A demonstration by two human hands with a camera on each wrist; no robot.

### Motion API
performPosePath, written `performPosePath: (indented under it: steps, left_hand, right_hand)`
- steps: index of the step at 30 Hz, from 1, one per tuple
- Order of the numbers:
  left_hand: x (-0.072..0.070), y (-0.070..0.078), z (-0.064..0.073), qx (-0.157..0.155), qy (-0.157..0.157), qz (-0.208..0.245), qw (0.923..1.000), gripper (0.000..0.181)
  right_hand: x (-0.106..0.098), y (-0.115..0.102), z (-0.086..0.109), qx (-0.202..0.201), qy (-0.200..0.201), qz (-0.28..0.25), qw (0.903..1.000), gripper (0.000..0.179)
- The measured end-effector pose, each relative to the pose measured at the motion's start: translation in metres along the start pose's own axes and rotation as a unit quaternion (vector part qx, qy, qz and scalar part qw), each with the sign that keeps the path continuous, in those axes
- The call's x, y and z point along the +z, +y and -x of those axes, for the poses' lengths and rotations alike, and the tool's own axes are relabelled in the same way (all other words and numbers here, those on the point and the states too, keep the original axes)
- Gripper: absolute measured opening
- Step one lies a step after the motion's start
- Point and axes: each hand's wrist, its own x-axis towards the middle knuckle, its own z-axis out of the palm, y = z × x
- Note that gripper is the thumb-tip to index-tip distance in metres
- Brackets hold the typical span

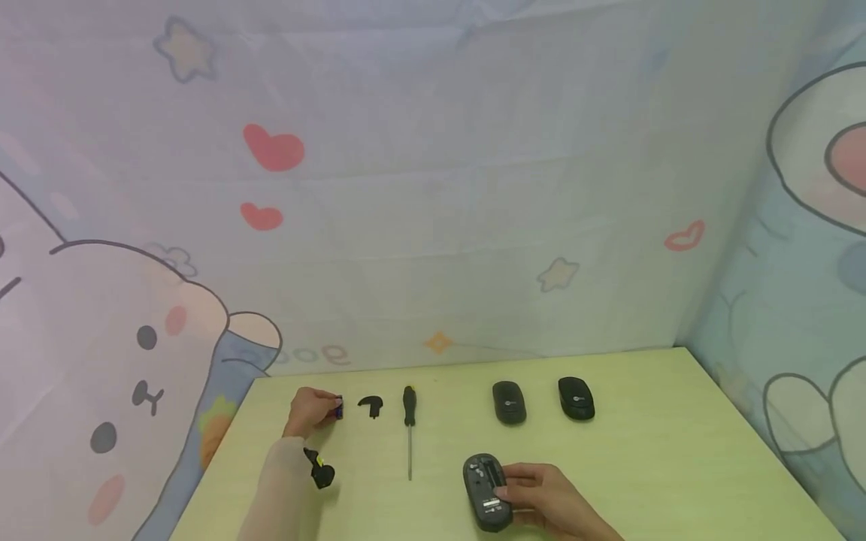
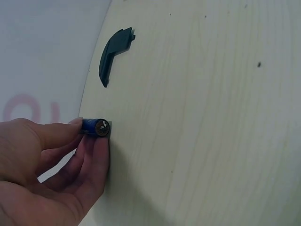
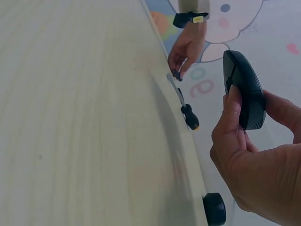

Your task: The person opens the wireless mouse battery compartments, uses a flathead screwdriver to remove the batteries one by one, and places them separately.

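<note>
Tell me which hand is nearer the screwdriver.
Left. The left hand, pinching a blue battery, sits just left of the screwdriver handle, past the black battery cover. The right hand grips an upturned mouse further off, to the tip's right.

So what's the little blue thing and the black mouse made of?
The blue battery looks like metal in a glossy blue wrap; its bare end shines. The mouse in the right hand seems matte black plastic, moulded and dull. The table looks like pale wood grain, maybe laminate.
</note>
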Motion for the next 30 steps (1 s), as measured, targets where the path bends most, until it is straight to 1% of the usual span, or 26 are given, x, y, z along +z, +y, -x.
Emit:
performPosePath:
  steps: [4,7,12,18,24,30]
  left_hand:
    - [-0.0026,-0.0007,0.0005,0.010,0.005,-0.026,0.9996,0.027]
    - [-0.0034,-0.0016,0.0002,0.015,0.009,-0.034,0.9993,0.026]
    - [-0.0021,-0.0017,0.0006,0.018,0.016,-0.036,0.9991,0.025]
    - [-0.0012,-0.0009,0.0030,0.027,0.017,-0.037,0.9988,0.027]
    - [-0.0015,-0.0007,0.0016,0.019,0.019,-0.028,0.9992,0.029]
    - [-0.0008,-0.0017,0.0027,0.022,0.028,-0.045,0.9984,0.032]
  right_hand:
    - [-0.0003,-0.0001,0.0004,0.006,0.001,0.008,1.0000,0.067]
    - [0.0000,-0.0005,0.0014,0.005,0.003,0.007,1.0000,0.067]
    - [0.0000,-0.0006,0.0027,0.002,0.006,0.006,1.0000,0.065]
    - [0.0000,-0.0006,0.0033,-0.004,0.000,0.000,1.0000,0.063]
    - [0.0011,-0.0033,0.0042,0.008,0.000,-0.003,1.0000,0.066]
    - [-0.0013,-0.0025,0.0043,0.005,0.004,-0.003,1.0000,0.067]
